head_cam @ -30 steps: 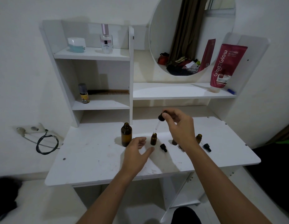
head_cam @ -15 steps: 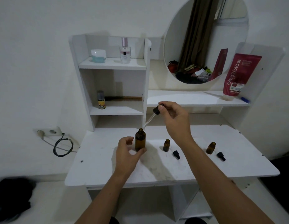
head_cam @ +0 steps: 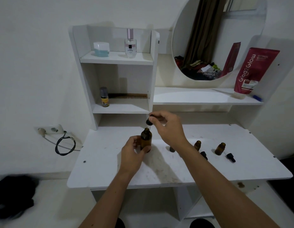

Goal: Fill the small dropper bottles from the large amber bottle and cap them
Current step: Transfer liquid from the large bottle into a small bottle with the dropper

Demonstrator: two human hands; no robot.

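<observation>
1. Near the middle of the frame, our left hand [head_cam: 132,149] wraps round the big brown glass bottle [head_cam: 146,140] on the white table [head_cam: 110,170].
2. Just above it, our right hand [head_cam: 167,127] pinches the black dropper top [head_cam: 149,121].
3. We think we are drawing up liquid; next, carry it right to the small brown bottles [head_cam: 220,148].

The large amber bottle [head_cam: 146,140] stands upright and uncapped, three small dropper bottles [head_cam: 220,148] open to its right.

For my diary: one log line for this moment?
left hand holds large amber bottle | right hand pinches dropper over its neck
</observation>
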